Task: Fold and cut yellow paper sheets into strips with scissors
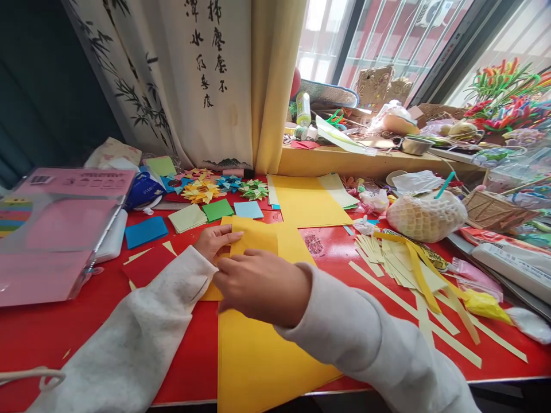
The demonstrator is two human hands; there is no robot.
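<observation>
My left hand (212, 241) pinches the upper left edge of a small yellow paper (253, 236) between thumb and fingers. Across the lower part of that paper lies my right hand (262, 287), its fingers curled in at the left edge; its fingertips are partly hidden. Beneath both hands a large yellow sheet (253, 355) spreads to the table's front edge. Just left of my left forearm are dark red paper squares (150, 265). Beyond the hands lie a pale green note stack (187, 218), a green stack (217, 210) and a light blue stack (248, 210).
Folded paper flowers (202, 190) sit at the back of the red table (172, 338). A pink plastic packet (77, 229) stands at left. Cut paper strips (400, 295) and a net-wrapped round cup with a straw (426, 215) are at right. Craft items crowd the windowsill (336, 160).
</observation>
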